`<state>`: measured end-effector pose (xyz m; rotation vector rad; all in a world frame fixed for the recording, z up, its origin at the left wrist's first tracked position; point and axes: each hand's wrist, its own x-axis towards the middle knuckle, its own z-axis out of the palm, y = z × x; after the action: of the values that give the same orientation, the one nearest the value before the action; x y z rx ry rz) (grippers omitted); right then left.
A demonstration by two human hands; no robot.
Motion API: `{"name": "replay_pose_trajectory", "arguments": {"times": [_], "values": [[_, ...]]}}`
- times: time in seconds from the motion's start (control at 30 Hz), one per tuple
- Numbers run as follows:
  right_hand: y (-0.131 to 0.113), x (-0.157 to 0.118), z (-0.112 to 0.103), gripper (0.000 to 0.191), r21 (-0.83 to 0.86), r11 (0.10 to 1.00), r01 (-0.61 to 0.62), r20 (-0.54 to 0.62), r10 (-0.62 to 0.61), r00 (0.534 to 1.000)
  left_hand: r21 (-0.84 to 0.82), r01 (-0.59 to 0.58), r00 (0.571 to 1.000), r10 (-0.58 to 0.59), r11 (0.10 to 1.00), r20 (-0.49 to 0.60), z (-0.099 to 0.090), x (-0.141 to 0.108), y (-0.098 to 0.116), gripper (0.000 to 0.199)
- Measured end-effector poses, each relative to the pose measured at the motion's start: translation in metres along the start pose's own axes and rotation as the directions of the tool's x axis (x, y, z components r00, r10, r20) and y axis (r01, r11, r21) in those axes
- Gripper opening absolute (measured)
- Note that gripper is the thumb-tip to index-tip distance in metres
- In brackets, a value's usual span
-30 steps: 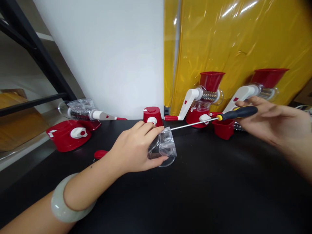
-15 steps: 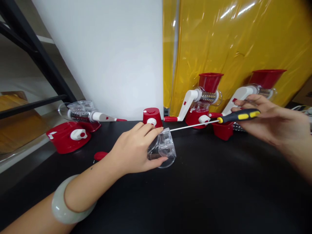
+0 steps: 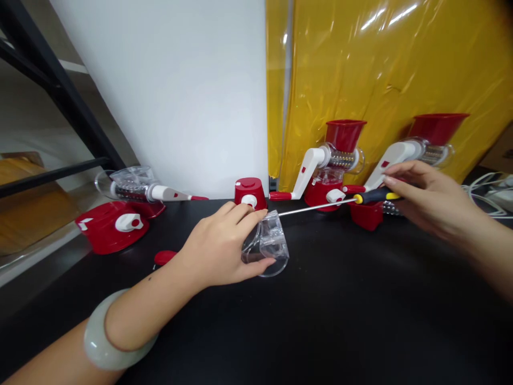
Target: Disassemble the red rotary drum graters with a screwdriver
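Note:
My left hand [image 3: 222, 248] is closed round a clear plastic grater body [image 3: 273, 238], pressing it down on the black table with the thumb at its near side. In my right hand [image 3: 428, 195] is the black-and-yellow handle of a screwdriver [image 3: 371, 196], partly hidden by the fingers. Its long metal shaft runs left, nearly level, to the upper edge of the clear part; my view does not show what the tip meets. Just behind my left hand stands a small red base [image 3: 249, 192] with a white knob.
Two rotary graters, one nearer [image 3: 345, 136] and one farther right [image 3: 438, 128], stand at the back. A red base [image 3: 112, 227] and another grater [image 3: 134, 184] sit at the left. A red piece [image 3: 165, 258] lies by my left forearm. White cables [image 3: 487, 187] are far right.
My right hand has shifted its grip, its fingers now covering more of the screwdriver handle, which sits slightly farther left. My left hand and the clear part have stayed put.

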<state>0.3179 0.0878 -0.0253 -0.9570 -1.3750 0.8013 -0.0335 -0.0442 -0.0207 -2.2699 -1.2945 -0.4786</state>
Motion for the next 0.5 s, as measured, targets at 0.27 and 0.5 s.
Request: {"name": "replay_pose_trajectory", "arguments": {"times": [0.27, 0.5], "values": [[-0.008, -0.003, 0.006, 0.043, 0.357, 0.926, -0.12, 0.099, 0.09, 0.991, -0.01, 0.013, 1.0, -0.013, 1.0, 0.017, 0.001, 0.001, -0.001, 0.063], [0.002, 0.005, -0.005, 0.048, -0.131, 0.987, -0.093, 0.033, 0.098, 0.995, -0.004, 0.008, 1.0, -0.008, 1.0, 0.013, 0.001, 0.001, -0.001, 0.065]]}}
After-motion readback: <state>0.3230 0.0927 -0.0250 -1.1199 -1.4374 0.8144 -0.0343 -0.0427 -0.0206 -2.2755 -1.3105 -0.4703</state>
